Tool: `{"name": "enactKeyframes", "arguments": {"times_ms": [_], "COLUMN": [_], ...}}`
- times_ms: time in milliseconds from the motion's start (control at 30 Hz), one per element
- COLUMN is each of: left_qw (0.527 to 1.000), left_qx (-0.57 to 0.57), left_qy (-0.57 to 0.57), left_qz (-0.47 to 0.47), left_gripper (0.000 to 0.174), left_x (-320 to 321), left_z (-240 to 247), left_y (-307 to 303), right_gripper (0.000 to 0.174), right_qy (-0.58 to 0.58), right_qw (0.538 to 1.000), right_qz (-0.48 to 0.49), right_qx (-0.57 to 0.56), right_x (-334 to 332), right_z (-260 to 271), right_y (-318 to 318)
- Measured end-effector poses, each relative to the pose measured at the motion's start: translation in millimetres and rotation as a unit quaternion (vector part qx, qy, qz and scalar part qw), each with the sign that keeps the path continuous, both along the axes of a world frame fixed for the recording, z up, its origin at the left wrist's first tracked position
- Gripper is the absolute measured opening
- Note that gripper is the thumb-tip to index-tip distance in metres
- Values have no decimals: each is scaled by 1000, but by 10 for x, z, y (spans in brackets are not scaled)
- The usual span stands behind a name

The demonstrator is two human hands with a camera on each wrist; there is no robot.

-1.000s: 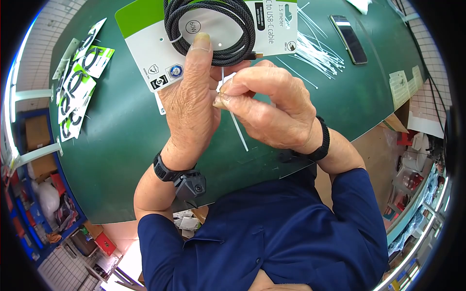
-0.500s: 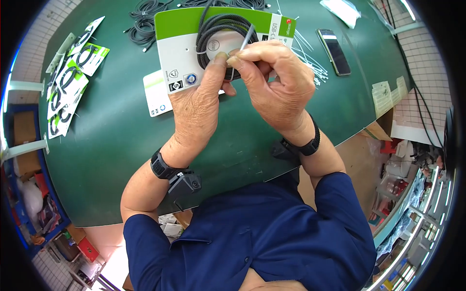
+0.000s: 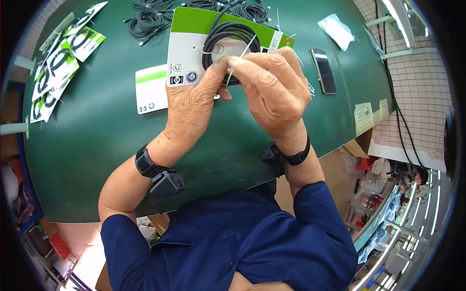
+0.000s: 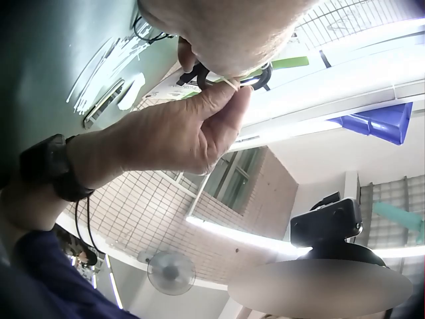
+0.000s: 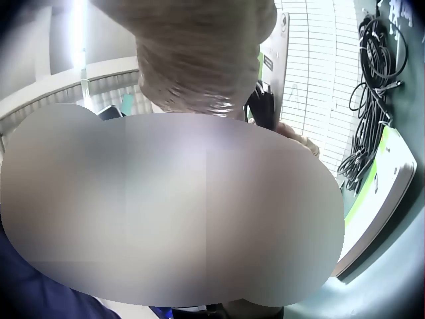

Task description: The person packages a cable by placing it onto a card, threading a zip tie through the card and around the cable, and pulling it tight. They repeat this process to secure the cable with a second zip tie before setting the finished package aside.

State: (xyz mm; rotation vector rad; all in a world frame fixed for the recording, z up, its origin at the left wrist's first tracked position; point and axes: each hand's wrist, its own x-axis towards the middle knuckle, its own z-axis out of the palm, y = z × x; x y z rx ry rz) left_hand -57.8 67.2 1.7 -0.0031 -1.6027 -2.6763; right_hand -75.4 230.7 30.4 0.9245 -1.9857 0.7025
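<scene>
In the head view my left hand (image 3: 190,109) grips a green and white cable card (image 3: 183,51) by its lower edge, thumb in front and fingers behind. A black braided USB-C cable (image 3: 209,42), coiled, lies against the card's face. My right hand (image 3: 279,89) pinches a thin white cable tie (image 3: 251,45) at the coil's lower part, and one end slants up across the coil. Both thumbs almost meet there. The left wrist view shows the right hand (image 4: 166,133) with thumb and forefinger together at the tie; the left hand hides much of the card.
More cards (image 3: 150,92) lie under the held one. Coiled black cables (image 3: 148,22) sit at the back, and carded cables (image 3: 60,60) overlap at the left. Loose white ties (image 3: 311,88) show behind the right hand, near a phone (image 3: 324,71) and a plastic bag (image 3: 336,31).
The card has moved away from the body, baring the cards beneath. The tie's tail hung below the card; now an end points up across the coil's front, and the right fingers have moved up there.
</scene>
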Motion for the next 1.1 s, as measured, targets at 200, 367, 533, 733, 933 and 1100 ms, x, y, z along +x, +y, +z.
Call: {"name": "enactKeyframes", "arguments": {"times_ms": [200, 367, 533, 733, 933, 1100], "left_qw": [1000, 999, 999, 1000, 1000, 1000], "left_qx": [23, 19, 27, 8, 15, 3], "left_qy": [7, 28, 34, 21, 18, 21], "left_qz": [-3, 0, 14, 4, 13, 1], "left_gripper": [23, 24, 24, 25, 25, 25], "left_x": [38, 44, 51, 52, 49, 53], "left_z": [54, 115, 174, 124, 144, 110], "left_y": [23, 16, 20, -13, -14, -31], "right_gripper": [37, 43, 43, 41, 38, 35], "right_qy": [3, 54, 29, 43, 46, 46], "right_qw": [998, 996, 997, 997, 997, 998], "right_qz": [63, 76, 76, 62, 56, 34], "right_qx": [11, -15, -14, -4, -21, -20], "right_x": [79, 90, 171, 176, 162, 167], "right_z": [31, -53, 31, -7, -27, -21], "right_y": [44, 46, 69, 60, 41, 45]}}
